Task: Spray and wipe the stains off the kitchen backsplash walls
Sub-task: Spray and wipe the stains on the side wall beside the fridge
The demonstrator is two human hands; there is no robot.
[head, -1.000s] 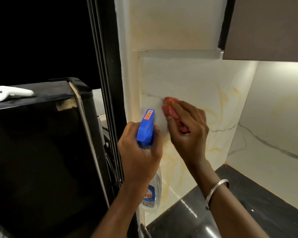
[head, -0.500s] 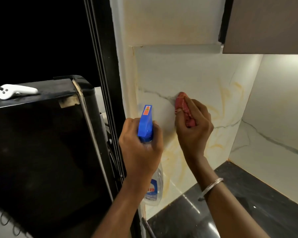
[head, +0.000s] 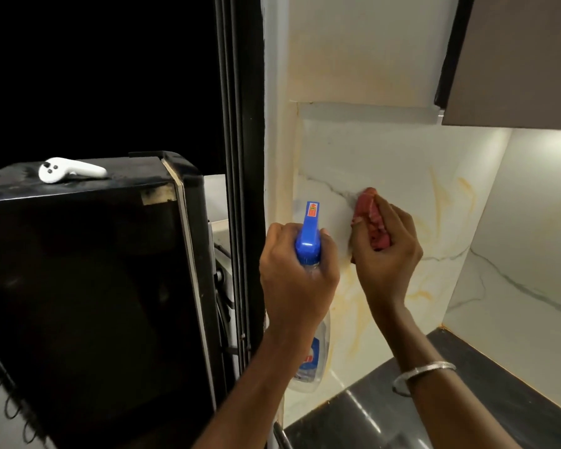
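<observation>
My left hand [head: 297, 280] grips the neck of a clear spray bottle [head: 310, 234] with a blue trigger head, nozzle pointing at the wall. Its clear body with a blue label hangs below my wrist. My right hand [head: 386, 254] presses a bunched red cloth [head: 368, 212] against the white marble backsplash [head: 370, 150], on a grey vein. Yellow-orange stains [head: 441, 202] streak the wall to the right of the cloth, and more run below my hands.
A black appliance [head: 88, 286] stands at the left with a white controller [head: 68, 170] on top. A black frame [head: 240, 124] edges the wall. A brown upper cabinet [head: 515, 59] hangs top right. The dark glossy countertop [head: 434, 403] lies below.
My right hand has slid the red cloth to the right along the grey vein. The bottle stays gripped in my left hand. The camera has shifted slightly.
</observation>
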